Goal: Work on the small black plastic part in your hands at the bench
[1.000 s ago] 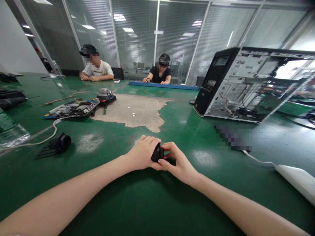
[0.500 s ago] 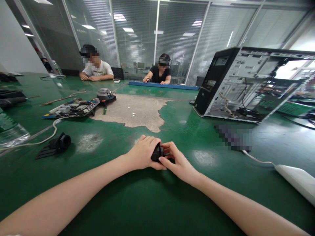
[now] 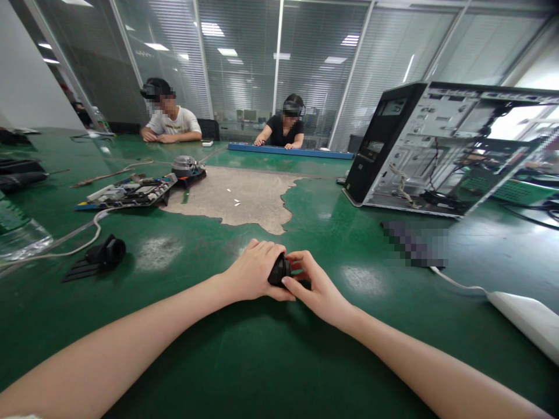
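Note:
Between my two hands, just above the green table (image 3: 244, 361), is a small black ridged part (image 3: 278, 270), rounded at its right end. My left hand (image 3: 255, 270) wraps round it from the left, with its fingers over the top and its thumb below. From the right, my right hand (image 3: 312, 285) closes on its end with the thumb and bent fingertips. Much of the part is hidden by my fingers, so its exact kind does not show. To the left lies another black piece (image 3: 102, 256) with a round ring and a slatted flat base.
An open computer case (image 3: 393, 151) stands at right, near a pixelated dark strip and a white power strip (image 3: 524, 317). A circuit board (image 3: 135, 192) with a cooler lies at left, beside a plastic bottle (image 3: 20, 230). Two people sit across the table behind a blue bar (image 3: 288, 151).

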### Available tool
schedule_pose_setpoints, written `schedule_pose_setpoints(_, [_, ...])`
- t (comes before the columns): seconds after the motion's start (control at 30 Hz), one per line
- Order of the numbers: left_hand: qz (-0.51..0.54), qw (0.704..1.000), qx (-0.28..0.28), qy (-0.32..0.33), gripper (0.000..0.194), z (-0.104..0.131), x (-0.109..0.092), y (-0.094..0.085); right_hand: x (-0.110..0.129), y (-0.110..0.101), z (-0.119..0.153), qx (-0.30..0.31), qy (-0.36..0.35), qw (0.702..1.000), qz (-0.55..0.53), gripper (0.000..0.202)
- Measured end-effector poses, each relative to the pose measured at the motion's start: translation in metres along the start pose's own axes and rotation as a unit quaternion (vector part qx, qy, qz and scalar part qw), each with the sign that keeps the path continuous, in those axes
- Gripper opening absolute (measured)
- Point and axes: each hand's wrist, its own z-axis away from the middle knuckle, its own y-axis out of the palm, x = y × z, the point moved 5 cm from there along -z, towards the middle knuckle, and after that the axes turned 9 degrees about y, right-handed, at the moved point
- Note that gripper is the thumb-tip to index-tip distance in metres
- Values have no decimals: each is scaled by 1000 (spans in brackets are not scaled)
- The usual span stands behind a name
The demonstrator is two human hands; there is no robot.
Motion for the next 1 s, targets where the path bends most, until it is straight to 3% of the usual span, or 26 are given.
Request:
schedule_pose_setpoints(0.13, [-1, 1000, 2, -1, 67, 0, 0, 0, 1, 2, 0, 26, 12, 1000, -5, 26])
schedule_pose_setpoints(0.37, [7, 1000, -8, -3, 66, 0, -1, -2, 9, -4, 5, -30, -64, 997, 30, 17])
schedule_pose_setpoints(0.57, [8, 1000, 3, -4, 65, 0, -1, -2, 1, -1, 1, -2, -12, 1000, 3, 28])
schedule_pose_setpoints(0.7, [0, 1000, 5, -5, 65, 0, 0, -1, 1, 1, 0, 25, 15, 1000, -9, 24])
schedule_pose_setpoints(1.0, [5, 1000, -6, -3, 65, 0, -2, -3, 7, -2, 4, -21, -42, 998, 40, 20])
